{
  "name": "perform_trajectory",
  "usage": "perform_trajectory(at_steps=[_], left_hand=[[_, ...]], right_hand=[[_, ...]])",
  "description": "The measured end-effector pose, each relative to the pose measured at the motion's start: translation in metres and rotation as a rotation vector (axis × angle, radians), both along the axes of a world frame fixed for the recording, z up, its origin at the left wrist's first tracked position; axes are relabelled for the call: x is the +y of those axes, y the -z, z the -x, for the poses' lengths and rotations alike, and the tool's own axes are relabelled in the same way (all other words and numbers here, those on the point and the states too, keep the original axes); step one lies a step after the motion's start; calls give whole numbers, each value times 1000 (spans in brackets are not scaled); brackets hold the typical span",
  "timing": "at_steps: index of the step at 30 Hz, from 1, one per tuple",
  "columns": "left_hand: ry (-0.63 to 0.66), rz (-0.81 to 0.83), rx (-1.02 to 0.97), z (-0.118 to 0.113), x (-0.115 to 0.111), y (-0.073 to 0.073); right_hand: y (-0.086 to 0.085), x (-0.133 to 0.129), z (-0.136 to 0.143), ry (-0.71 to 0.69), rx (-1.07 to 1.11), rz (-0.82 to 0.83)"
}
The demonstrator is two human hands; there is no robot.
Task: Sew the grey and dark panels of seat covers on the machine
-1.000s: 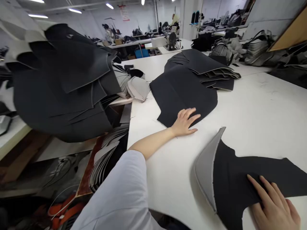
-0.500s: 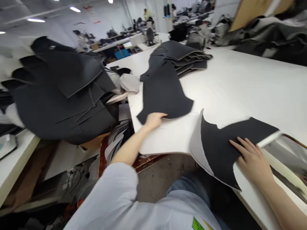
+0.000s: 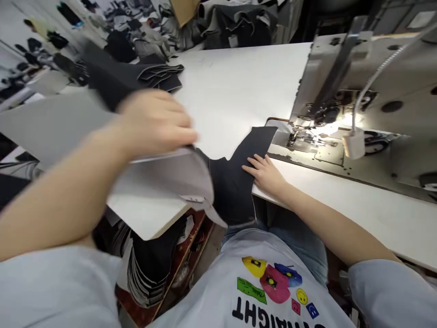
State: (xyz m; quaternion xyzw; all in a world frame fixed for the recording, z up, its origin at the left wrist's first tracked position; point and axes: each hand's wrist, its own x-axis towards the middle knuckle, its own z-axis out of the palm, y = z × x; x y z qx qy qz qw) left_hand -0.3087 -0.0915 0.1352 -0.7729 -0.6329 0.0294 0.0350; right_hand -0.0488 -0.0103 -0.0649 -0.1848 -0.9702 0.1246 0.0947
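Observation:
My left hand (image 3: 157, 120), raised and smeared by motion, is closed on the edge of a dark fabric panel. Below it the pale grey underside of a panel (image 3: 170, 175) curves over the table's front edge; which panel this belongs to is hard to tell. My right hand (image 3: 268, 175) lies flat with fingers spread on a second dark fabric panel (image 3: 235, 182). That panel rests partly on the white table (image 3: 218, 95) and hangs over its front edge, one narrow end near the sewing machine (image 3: 324, 114).
Stacked dark panels (image 3: 159, 75) lie on the table at the back left. The lit sewing machine stands at the right. Heaped grey and dark fabric (image 3: 235, 23) sits behind the table. More cut pieces (image 3: 146, 273) are stacked below the front edge.
The view has swung right, bringing the sewing machine into sight. My left hand has lifted the dark panel off the table and moved towards the other panel. My right hand stays flat on its panel.

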Motion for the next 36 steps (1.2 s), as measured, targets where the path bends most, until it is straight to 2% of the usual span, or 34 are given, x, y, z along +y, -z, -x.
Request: perform_trajectory(at_steps=[1, 2, 4, 5, 7, 8, 10, 12, 14, 17, 19, 21, 23, 28, 33, 36], left_hand=[[137, 118, 47, -17, 24, 14], [279, 240, 91, -37, 48, 34], [504, 402, 138, -75, 90, 85], [563, 434, 147, -91, 105, 110], [609, 355, 106, -112, 121, 151], [580, 247, 53, -117, 123, 164], [420, -22, -84, -116, 118, 179], [217, -174, -174, -110, 105, 186], [122, -104, -204, -102, 89, 189], [162, 80, -217, -94, 68, 190], [231, 116, -224, -91, 61, 187], [270, 129, -231, -92, 64, 182], [247, 147, -224, -99, 76, 179], [152, 107, -150, -128, 108, 186], [135, -52, -158, -138, 105, 193], [278, 5, -199, -136, 100, 193]], right_hand=[[0, -8, -8, -9, 2, -2], [0, -15, -16, -22, 5, -7], [3, -30, -34, -46, 21, -22], [6, -36, -42, -49, 32, -34], [13, -47, -55, -30, 68, -57], [16, -51, -60, -12, 92, -66], [22, -56, -64, 22, 141, -79], [25, -58, -64, 44, 168, -81], [25, -59, -62, 61, 173, -78], [21, -58, -62, 73, 175, -84], [19, -59, -62, 68, 188, -92], [18, -59, -62, 60, 193, -84], [18, -59, -62, 60, 188, -73], [20, -61, -65, 96, 219, -116], [22, -66, -71, 123, 217, -102], [23, -67, -72, 115, 212, -90]])
